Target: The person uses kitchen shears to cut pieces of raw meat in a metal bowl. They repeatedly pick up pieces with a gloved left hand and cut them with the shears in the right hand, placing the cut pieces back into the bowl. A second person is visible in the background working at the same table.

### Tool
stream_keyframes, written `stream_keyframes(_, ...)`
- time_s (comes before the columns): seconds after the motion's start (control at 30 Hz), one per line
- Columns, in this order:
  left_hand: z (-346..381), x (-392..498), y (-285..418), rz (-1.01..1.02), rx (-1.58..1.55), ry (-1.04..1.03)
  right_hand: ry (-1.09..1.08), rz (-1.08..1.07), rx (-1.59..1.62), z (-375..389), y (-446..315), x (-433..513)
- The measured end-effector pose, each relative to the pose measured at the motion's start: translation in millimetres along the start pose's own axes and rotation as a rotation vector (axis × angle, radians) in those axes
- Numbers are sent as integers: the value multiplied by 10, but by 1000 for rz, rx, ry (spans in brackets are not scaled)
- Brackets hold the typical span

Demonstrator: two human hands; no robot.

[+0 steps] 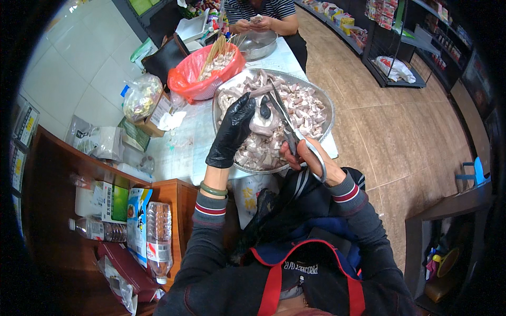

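Note:
My left hand [233, 130], in a black glove, holds one end of a long strip of greyish-pink raw meat [265, 89] above a large round perforated metal basket [330, 106]. Scissors [281, 106] are in my bare right hand [312, 158], their blades apart around the strip. Cut pieces of the same raw meat [312, 108] lie at the basket's right and near side, and longer uncut lengths are towards its far and left side. The black thumb tip shows over a pale, looped piece of meat [264, 124] at the basket's middle.
Behind the basket stands a red-lined bowl [182, 83] with wooden skewers [215, 53] and meat pieces. Across the table [178, 146] a person [263, 19] handles a piece over a metal bowl [257, 45]. Bags and a cardboard box [152, 118] stand left. A wooden shelf [178, 197] with bottles adjoins the near left.

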State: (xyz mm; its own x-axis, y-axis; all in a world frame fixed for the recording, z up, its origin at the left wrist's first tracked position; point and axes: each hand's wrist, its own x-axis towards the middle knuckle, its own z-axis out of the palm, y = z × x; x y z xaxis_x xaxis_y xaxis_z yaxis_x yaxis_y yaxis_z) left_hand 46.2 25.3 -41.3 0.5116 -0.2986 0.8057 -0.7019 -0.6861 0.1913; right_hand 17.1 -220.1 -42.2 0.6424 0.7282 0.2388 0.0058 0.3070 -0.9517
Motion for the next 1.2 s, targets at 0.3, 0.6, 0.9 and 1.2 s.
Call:
stream_keyframes(0.3, 181, -210, -20, -348, -278, -77, 164, 53, -121, 101, -64, 131)
stream_keyframes(0.6, 66, -238, 3, -207, -74, -19, 127, 2, -173, 42, -121, 138)
stream_keyframes(0.9, -26, -187, 73, -545, -479, 90, 203, 194, -48, 7, -185, 72)
stream_keyframes(1.2, 113, -135, 272, -490, -310, 120, 226, -33, -827, 58, -130, -43)
